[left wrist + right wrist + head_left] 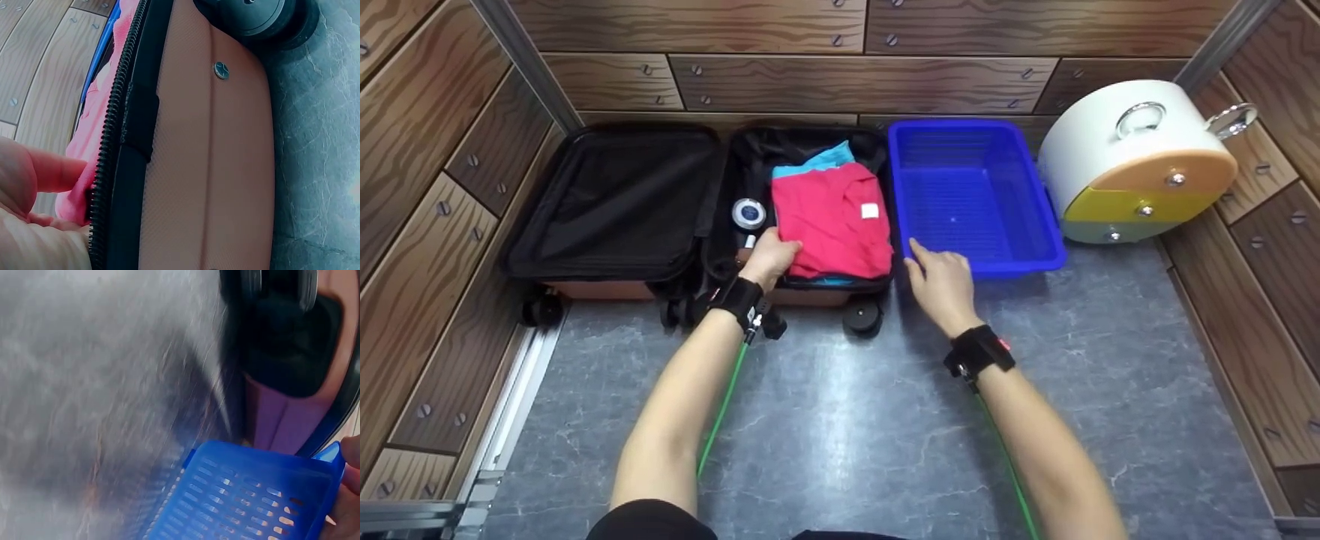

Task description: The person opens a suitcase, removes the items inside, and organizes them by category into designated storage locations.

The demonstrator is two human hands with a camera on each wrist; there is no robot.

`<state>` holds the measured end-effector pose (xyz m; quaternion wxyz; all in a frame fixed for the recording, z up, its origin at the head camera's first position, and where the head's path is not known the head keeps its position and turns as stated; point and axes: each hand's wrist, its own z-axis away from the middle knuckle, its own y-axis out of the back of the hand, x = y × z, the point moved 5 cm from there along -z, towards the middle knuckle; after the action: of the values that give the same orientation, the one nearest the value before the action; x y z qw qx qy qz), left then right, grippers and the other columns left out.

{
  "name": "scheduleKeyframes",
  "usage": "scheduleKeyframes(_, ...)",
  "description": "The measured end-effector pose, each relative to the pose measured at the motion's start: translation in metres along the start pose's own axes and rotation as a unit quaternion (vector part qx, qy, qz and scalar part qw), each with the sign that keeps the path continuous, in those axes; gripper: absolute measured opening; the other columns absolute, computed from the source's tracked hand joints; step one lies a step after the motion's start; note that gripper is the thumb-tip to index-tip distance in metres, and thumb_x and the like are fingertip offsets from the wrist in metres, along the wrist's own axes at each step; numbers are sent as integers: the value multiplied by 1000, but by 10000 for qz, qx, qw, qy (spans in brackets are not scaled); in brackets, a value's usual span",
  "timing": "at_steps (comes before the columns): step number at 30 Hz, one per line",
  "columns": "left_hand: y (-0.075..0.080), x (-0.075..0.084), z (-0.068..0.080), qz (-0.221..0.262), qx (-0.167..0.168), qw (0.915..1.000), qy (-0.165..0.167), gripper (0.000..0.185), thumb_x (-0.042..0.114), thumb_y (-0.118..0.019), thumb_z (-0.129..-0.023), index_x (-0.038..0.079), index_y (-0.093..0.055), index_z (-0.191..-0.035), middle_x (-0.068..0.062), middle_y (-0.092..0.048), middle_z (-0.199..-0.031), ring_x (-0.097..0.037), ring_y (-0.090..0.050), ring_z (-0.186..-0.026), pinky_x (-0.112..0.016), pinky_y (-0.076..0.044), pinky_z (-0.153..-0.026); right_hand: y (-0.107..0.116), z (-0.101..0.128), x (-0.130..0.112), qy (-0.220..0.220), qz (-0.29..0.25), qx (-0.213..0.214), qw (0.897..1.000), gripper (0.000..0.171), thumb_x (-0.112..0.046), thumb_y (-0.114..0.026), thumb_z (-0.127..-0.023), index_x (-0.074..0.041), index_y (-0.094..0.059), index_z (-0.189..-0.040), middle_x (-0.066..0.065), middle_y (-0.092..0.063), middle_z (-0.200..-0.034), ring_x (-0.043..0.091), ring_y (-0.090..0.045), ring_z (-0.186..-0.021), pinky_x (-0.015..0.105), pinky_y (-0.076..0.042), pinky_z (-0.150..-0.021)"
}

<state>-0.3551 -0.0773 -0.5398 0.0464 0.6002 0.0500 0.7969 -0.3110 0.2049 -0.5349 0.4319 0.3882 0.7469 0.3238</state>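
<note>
An open suitcase [615, 202] lies on the grey floor, its left half lined in black. In the right half a folded red garment [840, 217] lies on a teal one, beside a round white-and-blue tin [748, 214]. My left hand [769, 256] reaches over the near rim and pinches the red garment's near left corner. In the left wrist view its fingers [50, 169] hold the pink-red cloth [95, 112] next to the zipper of the tan shell [214, 169]. My right hand [937, 281] lies relaxed at the near left corner of the blue basket [1005, 266], fingertips [350, 467] beside its corner [247, 495].
The blue basket holds nothing. A white drum-shaped unit [1140, 157] with orange, yellow and green fronts stands at the right. Wood-patterned walls close in on three sides. The suitcase wheels [861, 316] stick out toward me over the grey marbled floor [847, 435].
</note>
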Motion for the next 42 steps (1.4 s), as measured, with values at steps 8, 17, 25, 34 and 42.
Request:
scheduleKeyframes(8,0,0,-1,-89,52,9998,192,40,5,-60,-97,-9,-48,-133,-11,-56,-110,-18,-56,-89,-26,-48,-76,0,8,-8,-44,13,-164,9999,40,-27,-63,-103,-6,-65,-137,15,-70,-123,38,-69,-99,50,-44,-98)
scheduleKeyframes(17,0,-1,-4,1172,39,9909,665,40,1,-58,-99,-6,-45,-135,-8,-58,-93,-15,-61,-70,-25,-55,-62,10,-7,-23,-308,-933,246,9949,30,-13,-61,-100,-3,-70,-127,15,-69,-126,34,-60,-117,46,-45,-103)
scheduleKeyframes(25,-1,12,-9,3280,-138,9393,1001,11,-10,-53,-98,-6,-51,-108,-10,-63,-76,-17,-68,-63,-26,-60,-62,-4,-19,-54,-1798,-3922,-1384,8914,45,-39,-56,-105,1,-77,-102,21,-75,-101,32,-74,-85,39,-61,-77)
scheduleKeyframes(34,1,19,-10,3473,-246,9289,1258,5,-9,-52,-100,-4,-53,-100,-11,-65,-74,-17,-70,-66,-25,-60,-65,-40,-25,-71,-4141,-7464,-1926,4841,83,-33,-51,-108,8,0,-159,33,-8,-164,44,-31,-147,42,-40,-113)
scheduleKeyframes(42,5,16,-10,3606,-370,9192,1540,8,-13,-50,-98,-8,-57,-99,-17,-69,-82,-22,-74,-72,-26,-61,-72,-43,-40,-59,-4487,-7926,-87,4127,59,-20,-58,-105,-6,-33,-156,19,-33,-157,28,-43,-141,37,-40,-114)
